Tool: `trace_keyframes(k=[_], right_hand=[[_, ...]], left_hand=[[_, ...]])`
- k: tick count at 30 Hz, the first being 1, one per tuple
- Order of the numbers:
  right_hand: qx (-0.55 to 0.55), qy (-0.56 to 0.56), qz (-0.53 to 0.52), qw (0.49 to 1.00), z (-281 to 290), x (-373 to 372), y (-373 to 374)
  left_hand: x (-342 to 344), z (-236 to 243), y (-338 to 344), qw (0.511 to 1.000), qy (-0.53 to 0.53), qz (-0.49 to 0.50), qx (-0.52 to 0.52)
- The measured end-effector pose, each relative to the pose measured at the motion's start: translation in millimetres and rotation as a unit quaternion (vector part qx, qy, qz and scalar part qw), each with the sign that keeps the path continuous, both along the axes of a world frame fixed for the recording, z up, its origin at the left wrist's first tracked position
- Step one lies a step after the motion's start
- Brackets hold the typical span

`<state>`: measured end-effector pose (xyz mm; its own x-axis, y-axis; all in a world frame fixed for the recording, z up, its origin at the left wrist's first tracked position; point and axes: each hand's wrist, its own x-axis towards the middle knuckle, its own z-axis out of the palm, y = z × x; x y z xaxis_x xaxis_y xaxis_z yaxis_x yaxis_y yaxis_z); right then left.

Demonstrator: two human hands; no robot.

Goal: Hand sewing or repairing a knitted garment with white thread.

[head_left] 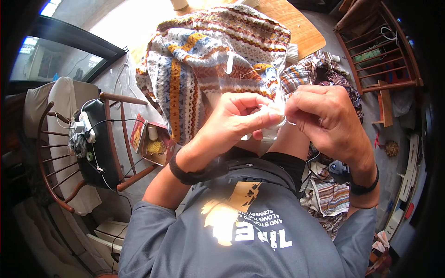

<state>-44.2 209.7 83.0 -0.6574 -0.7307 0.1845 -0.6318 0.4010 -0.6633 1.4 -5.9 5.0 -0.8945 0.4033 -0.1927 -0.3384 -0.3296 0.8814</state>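
A patterned knitted piece (213, 60) in white, brown, blue and mustard spreads over the table and hangs down toward my lap. My left hand (243, 116) is closed, thumb against fingers, on the knit's white edge (279, 95). Just to its right, my right hand (327, 116) is pinched shut close to that edge. A short bit of white yarn shows between the two hands. Whether the right fingers also hold a needle or other small tool is too small to tell. A slim white object (229, 62) lies on the knit.
The knit rests on a wooden table (306, 32). More striped knits are heaped to the right (331, 197). A wooden chair (116, 153) on the left bears a power strip (86, 126) with cables. Beside it sits a box (162, 157) with a yarn cone (153, 133). A wooden rack (366, 88) stands at right.
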Motion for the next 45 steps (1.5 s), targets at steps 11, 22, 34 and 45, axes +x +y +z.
trace_keyframes(k=[11,22,34,45], right_hand=[[0.014,0.053,-0.020,0.998,2.9,25.2,-8.9],[-0.261,0.146,-0.136,0.944,-6.5,25.0,-3.6],[-0.340,-0.282,-0.125,0.889,-12.0,44.1,13.3],[-0.301,-0.339,-0.180,0.873,-45.3,38.2,-12.4]], left_hand=[[10.2,-5.0,13.1,0.992,0.087,0.084,0.020],[4.5,-1.8,10.7,0.912,0.336,0.145,-0.183],[8.9,-8.6,7.3,0.917,0.335,0.161,-0.148],[9.0,-4.3,9.3,0.929,0.305,0.167,-0.127]])
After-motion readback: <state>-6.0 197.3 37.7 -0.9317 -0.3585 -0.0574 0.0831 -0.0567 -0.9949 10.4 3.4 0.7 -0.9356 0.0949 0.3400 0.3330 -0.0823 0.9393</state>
